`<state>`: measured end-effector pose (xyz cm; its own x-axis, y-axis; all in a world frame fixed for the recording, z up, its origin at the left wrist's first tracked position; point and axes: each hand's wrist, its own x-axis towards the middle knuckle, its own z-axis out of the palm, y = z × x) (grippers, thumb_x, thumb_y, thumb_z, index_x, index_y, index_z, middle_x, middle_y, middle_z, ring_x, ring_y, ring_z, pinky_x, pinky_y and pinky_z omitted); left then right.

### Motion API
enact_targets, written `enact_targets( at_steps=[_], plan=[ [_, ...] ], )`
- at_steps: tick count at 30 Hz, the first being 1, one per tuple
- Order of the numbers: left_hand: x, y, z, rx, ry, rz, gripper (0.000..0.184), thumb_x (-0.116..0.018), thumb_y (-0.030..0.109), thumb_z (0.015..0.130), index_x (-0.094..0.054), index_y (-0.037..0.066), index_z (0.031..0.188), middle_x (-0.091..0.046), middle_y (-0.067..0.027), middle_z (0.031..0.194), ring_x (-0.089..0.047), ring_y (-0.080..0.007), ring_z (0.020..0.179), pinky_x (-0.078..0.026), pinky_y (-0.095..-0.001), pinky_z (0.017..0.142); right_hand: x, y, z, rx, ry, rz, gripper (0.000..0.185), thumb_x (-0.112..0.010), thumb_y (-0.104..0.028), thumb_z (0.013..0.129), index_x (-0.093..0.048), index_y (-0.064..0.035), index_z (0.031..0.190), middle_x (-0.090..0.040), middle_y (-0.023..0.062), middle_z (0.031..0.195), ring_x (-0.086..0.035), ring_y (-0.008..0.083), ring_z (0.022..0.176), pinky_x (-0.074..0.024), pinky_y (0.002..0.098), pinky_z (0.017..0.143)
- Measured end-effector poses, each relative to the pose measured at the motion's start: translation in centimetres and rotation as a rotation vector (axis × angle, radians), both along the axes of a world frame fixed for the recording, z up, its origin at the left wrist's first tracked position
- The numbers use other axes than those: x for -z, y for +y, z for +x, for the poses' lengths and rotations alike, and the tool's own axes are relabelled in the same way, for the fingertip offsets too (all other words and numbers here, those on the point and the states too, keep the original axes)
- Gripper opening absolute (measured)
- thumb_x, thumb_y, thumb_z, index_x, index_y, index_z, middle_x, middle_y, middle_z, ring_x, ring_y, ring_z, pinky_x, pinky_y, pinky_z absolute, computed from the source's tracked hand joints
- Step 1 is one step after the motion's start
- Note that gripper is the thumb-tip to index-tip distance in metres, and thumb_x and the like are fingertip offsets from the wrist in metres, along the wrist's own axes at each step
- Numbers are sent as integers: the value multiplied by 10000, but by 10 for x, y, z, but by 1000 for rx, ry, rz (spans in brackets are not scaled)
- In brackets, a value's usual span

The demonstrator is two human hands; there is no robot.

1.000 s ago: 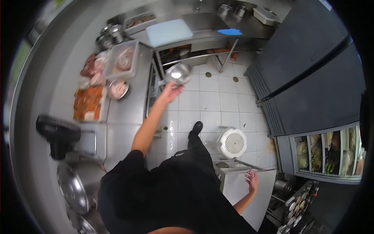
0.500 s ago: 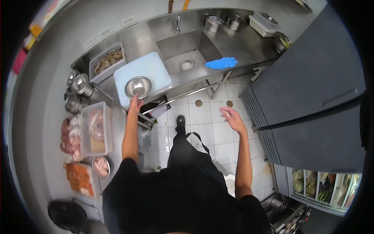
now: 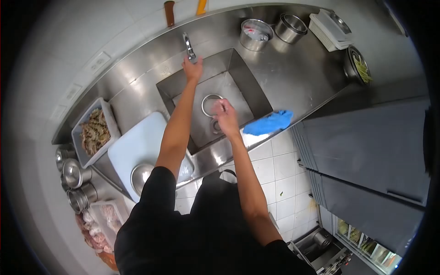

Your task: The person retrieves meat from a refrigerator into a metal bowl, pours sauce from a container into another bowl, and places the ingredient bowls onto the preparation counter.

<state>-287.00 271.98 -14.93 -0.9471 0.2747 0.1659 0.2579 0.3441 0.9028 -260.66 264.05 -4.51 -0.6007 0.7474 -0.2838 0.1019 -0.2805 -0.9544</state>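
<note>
My left hand (image 3: 192, 69) reaches over the back of the steel sink (image 3: 263, 103), its fingers closed at the end of the metal faucet (image 3: 187, 43). Inside the basin, my right hand (image 3: 225, 118) is partly smeared, with fingers curled at the edge of a round metal-rimmed thing (image 3: 204, 106). Its exact kind does not show. A drain (image 3: 216, 127) is visible beside that hand. Left of the sink, a metal bowl (image 3: 140, 178) sits on a pale blue cutting board (image 3: 130, 151), partly hidden by my left sleeve.
A blue cloth-like item (image 3: 269, 123) lies on the sink's front edge. Metal pots (image 3: 291, 28) and a white basket (image 3: 327, 32) stand back right. Shrimp-like food fills a bin (image 3: 95, 130) on the left. A grey refrigerator (image 3: 362, 151) borders the right.
My left hand has left the metal bowl and moved to the faucet. My right hand has come from over the floor into the sink. My view has shifted closer to the sink.
</note>
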Motion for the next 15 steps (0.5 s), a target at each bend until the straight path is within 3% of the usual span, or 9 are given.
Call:
enact_targets(
  at_steps=[1,2,3,5,8,11,14,15],
  plan=[
    [28,12,-18,26,-196,-23,515,-654,195,896,-421,-31,1296,-595,-227,1068,-633,-352,979,-523,-375,852,2,10,-11,-41,10,-2,211,-576,-211,958,-587,-28,1062,-589,15,863,-558,86,788,-487,261,671],
    [61,14,-27,-89,-446,406,416,-652,184,898,-475,-22,1213,-625,-191,959,-647,-328,896,-543,-373,790,10,25,-25,-151,-19,32,266,-576,-250,968,-590,-49,1142,-626,15,991,-596,104,882,-494,267,721],
    [82,11,-36,-211,-686,834,319,-651,172,900,-529,-14,1129,-655,-155,851,-660,-303,813,-564,-370,728,17,39,-43,-155,27,58,270,-579,-250,966,-589,-52,1149,-627,14,988,-599,106,890,-494,266,727],
    [92,-36,-37,-337,-1037,815,285,-642,188,907,-529,-7,1081,-650,-139,878,-656,-255,797,-565,-353,651,28,51,-79,-176,125,106,278,-583,-249,962,-587,-57,1164,-629,13,984,-606,111,906,-492,265,740],
    [32,-51,5,-113,-652,519,268,-631,186,903,-546,-25,1044,-643,-134,860,-649,-216,772,-557,-322,637,26,69,-131,-169,193,-211,268,-584,-241,959,-580,-75,1169,-620,8,985,-591,103,894,-483,268,752],
    [-15,-17,-9,97,-706,259,293,-616,203,915,-534,-19,1087,-637,-134,932,-639,-187,792,-536,-299,601,39,80,-161,-37,167,-287,263,-585,-250,959,-567,-90,1167,-610,8,1002,-578,99,880,-475,271,751],
    [19,9,-41,281,-636,107,407,-599,312,934,-515,4,1187,-623,-142,1034,-624,-170,803,-490,-258,612,43,79,-158,65,171,-321,250,-588,-270,958,-572,-89,1130,-610,6,993,-570,98,849,-470,270,729],
    [37,4,-45,268,-768,341,419,-588,325,941,-506,17,1213,-617,-134,1064,-619,-165,828,-484,-263,641,45,78,-156,44,168,-316,248,-586,-275,959,-572,-89,1122,-608,4,982,-566,99,837,-468,266,730]
  ],
)
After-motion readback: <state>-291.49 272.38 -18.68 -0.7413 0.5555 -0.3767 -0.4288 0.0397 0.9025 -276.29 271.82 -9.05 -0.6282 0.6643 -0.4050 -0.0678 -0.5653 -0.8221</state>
